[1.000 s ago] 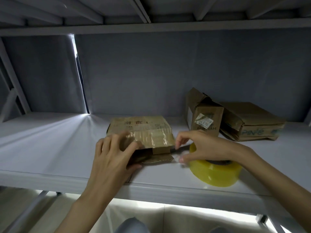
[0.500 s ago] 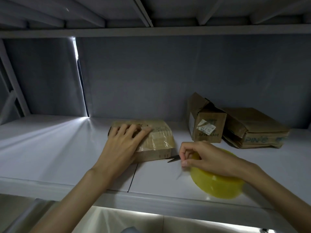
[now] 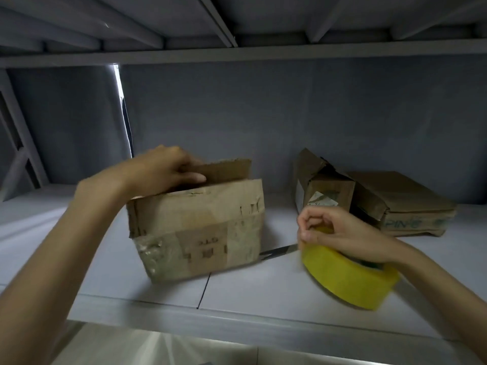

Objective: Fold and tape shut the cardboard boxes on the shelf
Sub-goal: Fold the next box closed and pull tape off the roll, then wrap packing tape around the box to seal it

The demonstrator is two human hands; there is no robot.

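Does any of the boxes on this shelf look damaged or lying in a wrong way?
Yes. The box under the left hand is worn: wrinkled old tape, a torn top edge, one flap standing up. At the back right, the small box leans, its top crumpled open, against the flat box.

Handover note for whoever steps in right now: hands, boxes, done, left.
Left hand grips the raised back flap of the near box, which stands on the shelf, top open.
Right hand holds the yellow tape roll beside it.
A blade lies between box and roll.
Two other boxes sit at the back right.
Done: near box's front face carries tape.
Left: fold its top flaps, tape them; back boxes' state unclear.
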